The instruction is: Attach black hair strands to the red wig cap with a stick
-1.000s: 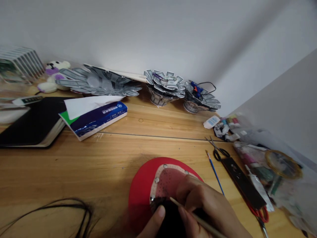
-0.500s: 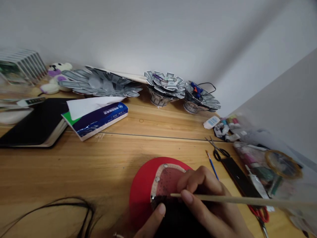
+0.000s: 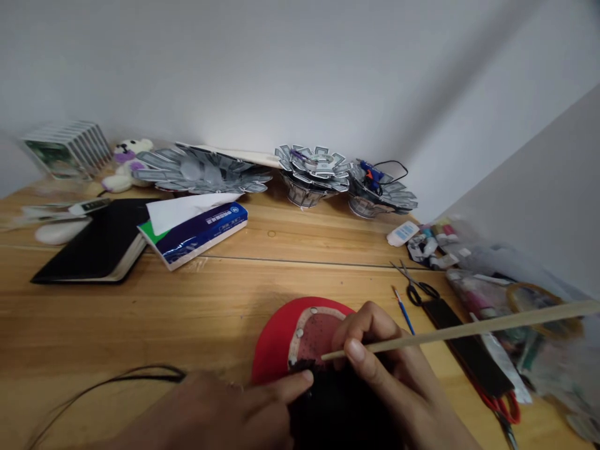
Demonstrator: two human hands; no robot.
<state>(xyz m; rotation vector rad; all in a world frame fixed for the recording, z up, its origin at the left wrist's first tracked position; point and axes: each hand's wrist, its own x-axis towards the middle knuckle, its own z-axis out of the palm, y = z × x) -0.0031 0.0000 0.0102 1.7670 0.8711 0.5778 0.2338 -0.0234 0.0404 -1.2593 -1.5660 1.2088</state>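
The right hand [image 3: 389, 375] lies curled over the near edge of the red disc [image 3: 274, 340], thumb and fingers pinched on a long wooden stick [image 3: 469, 327] that slants up and away to the right. The left hand [image 3: 220, 409] comes in flat from the left of the disc, its fingertips pressed against a dark mass [image 3: 337, 409] on the disc; whether they actually pinch it is hard to tell, since the hands cover it. On the disc sits a mottled pink patch [image 3: 316, 331] with a pale beaded border. Right of the disc lie a blue paintbrush [image 3: 403, 310] and scissors [image 3: 415, 284]. Beyond the disc, to the left, a tissue pack [image 3: 201, 228] leans beside a black notebook [image 3: 96, 244]. A black cord [image 3: 103, 387] trails left of the disc.
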